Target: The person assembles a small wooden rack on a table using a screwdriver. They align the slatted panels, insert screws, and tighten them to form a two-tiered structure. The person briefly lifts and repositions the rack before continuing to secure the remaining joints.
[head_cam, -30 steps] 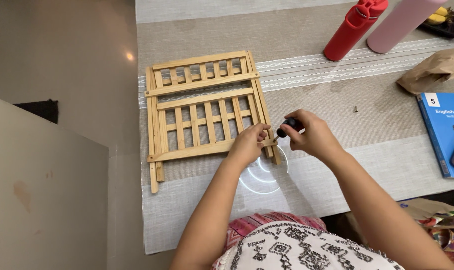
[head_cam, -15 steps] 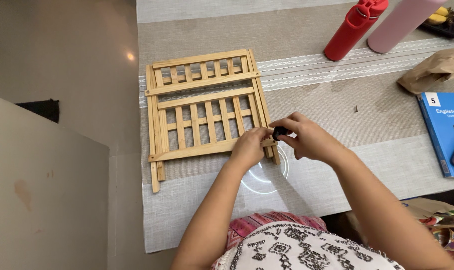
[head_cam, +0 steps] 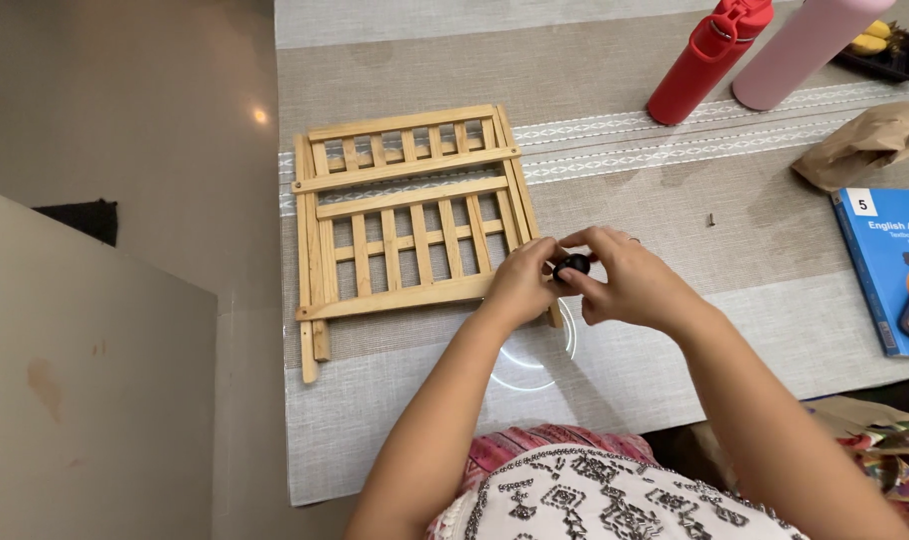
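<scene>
Folded slatted rack of pale wood [head_cam: 405,215] lying flat on the tabletop [head_cam: 675,190] with its striped grey-beige cloth, right lower corner under the hands. Small round black knob-like piece [head_cam: 573,266] pinched between fingertips of both hands at that corner; not seated in the wood yet, by the look of it, so fitting seems only begun. Left hand [head_cam: 523,283] curled, resting on the rack's edge; right hand [head_cam: 627,283] closed round the piece. Against a second ago: right hand moved in to meet the left, the piece now shared between them. Rack unmoved.
</scene>
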